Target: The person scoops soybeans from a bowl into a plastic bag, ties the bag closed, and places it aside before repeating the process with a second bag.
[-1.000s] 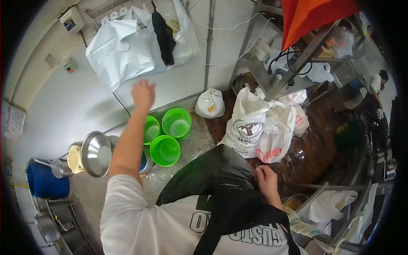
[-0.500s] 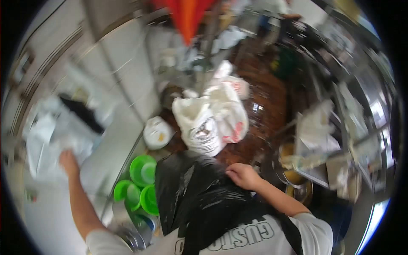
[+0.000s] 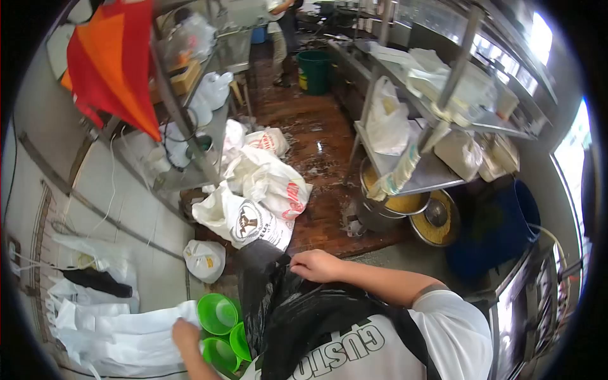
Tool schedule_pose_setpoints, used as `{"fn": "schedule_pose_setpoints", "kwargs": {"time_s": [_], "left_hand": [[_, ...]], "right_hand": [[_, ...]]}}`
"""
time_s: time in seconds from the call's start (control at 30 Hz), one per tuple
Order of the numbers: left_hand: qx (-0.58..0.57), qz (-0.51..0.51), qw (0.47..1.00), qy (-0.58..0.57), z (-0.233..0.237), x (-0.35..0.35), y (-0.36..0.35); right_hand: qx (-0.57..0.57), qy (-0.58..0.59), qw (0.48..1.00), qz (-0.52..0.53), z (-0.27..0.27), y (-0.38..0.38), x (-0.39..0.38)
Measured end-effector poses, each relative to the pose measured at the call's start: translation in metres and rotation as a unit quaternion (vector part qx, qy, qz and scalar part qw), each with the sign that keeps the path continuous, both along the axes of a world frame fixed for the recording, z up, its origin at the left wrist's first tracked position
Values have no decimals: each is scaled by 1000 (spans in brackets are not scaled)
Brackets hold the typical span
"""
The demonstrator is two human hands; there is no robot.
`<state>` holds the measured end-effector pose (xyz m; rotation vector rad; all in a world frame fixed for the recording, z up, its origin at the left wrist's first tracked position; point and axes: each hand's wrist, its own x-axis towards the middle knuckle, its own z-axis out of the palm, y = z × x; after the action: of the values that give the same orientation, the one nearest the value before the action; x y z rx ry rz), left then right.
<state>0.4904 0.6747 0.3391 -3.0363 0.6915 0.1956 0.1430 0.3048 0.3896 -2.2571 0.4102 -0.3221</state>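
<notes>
My right hand (image 3: 315, 265) is closed on the top edge of a black plastic bag (image 3: 259, 304), which hangs crumpled in front of my apron. Low on the left, my left hand (image 3: 185, 335), slightly blurred, grips the end of a white plastic bag (image 3: 120, 332). That bag stretches out from other thin bags hanging on the tiled wall (image 3: 145, 209). A dark strip of cloth or plastic (image 3: 98, 282) lies across those hanging bags. Beside my left hand stand several green plastic containers (image 3: 217, 313), right next to the black bag.
White sacks (image 3: 269, 190) and a tied white bag (image 3: 204, 261) sit on the wet brown floor (image 3: 316, 152). To the right are a metal shelf (image 3: 430, 177), pots of yellow food (image 3: 437, 221) and a blue barrel (image 3: 500, 221). Another person (image 3: 278, 38) stands far back.
My left hand has come down and inward, drawing the white plastic bag out from the wall. My right hand still holds the black bag. The view has turned and sharpened.
</notes>
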Motion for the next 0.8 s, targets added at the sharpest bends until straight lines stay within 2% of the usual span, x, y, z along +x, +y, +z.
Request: {"fn": "schedule_pose_setpoints", "kwargs": {"time_s": [0.03, 0.1, 0.13, 0.17, 0.2, 0.23, 0.27, 0.3, 0.33, 0.37, 0.4, 0.43, 0.5, 0.53, 0.57, 0.63, 0.67, 0.7, 0.73, 0.77, 0.8], "left_hand": [[-11, -21, 998, 60, 5, -23, -32], [-46, -82, 990, 102, 18, -73, -99], [-79, -186, 972, 118, 13, -94, -129], [-162, -267, 934, 173, 25, -132, -160], [-240, -315, 883, 253, 54, -184, -191], [-278, -356, 825, 341, 67, -229, -215], [-294, -476, 755, 341, 76, -270, -238], [-304, -587, 671, 335, 80, -307, -253], [-297, -613, 657, 324, 81, -343, -258], [-289, -638, 642, 312, 83, -369, -262], [-206, -673, 643, 303, 88, -385, -266], [-199, -683, 635, 301, 95, -404, -265], [-355, -622, 581, 388, 106, -439, -254], [-333, -528, 623, 470, 103, -442, -252], [-348, -402, 622, 575, 100, -445, -254], [-478, -407, 611, 482, 107, -462, -266], [-503, -453, 639, 365, 114, -472, -276], [-521, -489, 656, 242, 123, -483, -286], [-512, -522, 658, 180, 118, -490, -300], [-511, -524, 656, 183, 102, -500, -313], [-438, -517, 665, 315, 80, -510, -327]], "right_hand": [[10, -5, 1000, 12, 1, 1, -7], [28, -21, 999, 7, 1, 5, -25], [62, -14, 998, -15, 2, 8, -35], [97, -5, 995, -35, 3, 11, -47], [179, 45, 980, -70, 5, 11, -58], [177, 39, 980, -79, 6, 12, -74], [445, -21, 891, -92, 6, 13, -91], [675, -85, 727, -93, 5, 14, -110], [688, -74, 721, -36, -20, 3, -134], [686, -89, 721, -40, -18, 5, -164], [650, -149, 738, -98, -13, 9, -195], [609, -206, 750, -156, -7, 12, -227], [576, -327, 703, -261, -4, 19, -284], [542, -340, 701, -316, -2, 19, -311], [503, -354, 703, -357, 0, 24, -341], [443, -345, 725, -400, 14, 35, -393], [441, -348, 721, -405, 20, 42, -412], [407, -335, 741, -417, 24, 48, -429], [373, -319, 760, -427, 26, 52, -443], [371, -319, 758, -431, 27, 55, -454], [347, -323, 765, -436, 26, 57, -464]]}}
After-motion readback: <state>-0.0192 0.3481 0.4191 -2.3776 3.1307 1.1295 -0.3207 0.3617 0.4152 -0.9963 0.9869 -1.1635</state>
